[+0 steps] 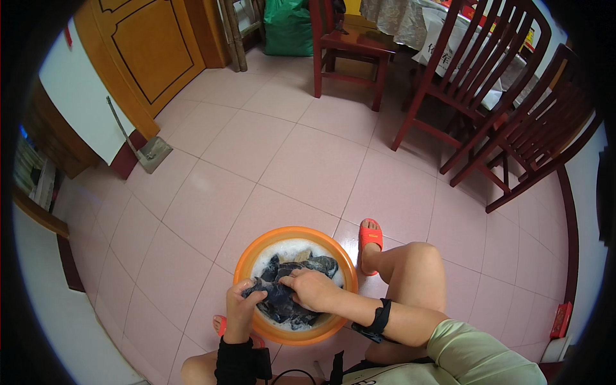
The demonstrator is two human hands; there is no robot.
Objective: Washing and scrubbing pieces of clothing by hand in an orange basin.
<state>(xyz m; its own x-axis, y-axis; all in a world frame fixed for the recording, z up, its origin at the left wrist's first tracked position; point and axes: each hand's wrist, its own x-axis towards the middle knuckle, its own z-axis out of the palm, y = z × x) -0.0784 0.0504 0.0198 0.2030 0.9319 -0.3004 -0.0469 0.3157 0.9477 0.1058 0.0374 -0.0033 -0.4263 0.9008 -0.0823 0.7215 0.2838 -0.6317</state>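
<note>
Both hands are over an orange plastic basin (345, 255) on the tiled floor between my feet. Dark wet cloth (279, 298) lies bunched in white suds (291, 246), with a beige piece (302, 256) at its far side. My left hand (243, 305) grips an edge of the dark cloth above the basin's left rim, thumb on top. From the right reaches my right hand (308, 288), its fingers pressed against the same cloth and the fingertips partly hidden in it.
An orange-red slipper (371, 237) is on my right foot, beside the basin. Dark red wooden chairs (423, 108) stand by a covered table at the upper right. A dustpan (155, 153) rests near the wooden door (154, 48); a green bag (288, 29) sits at the back.
</note>
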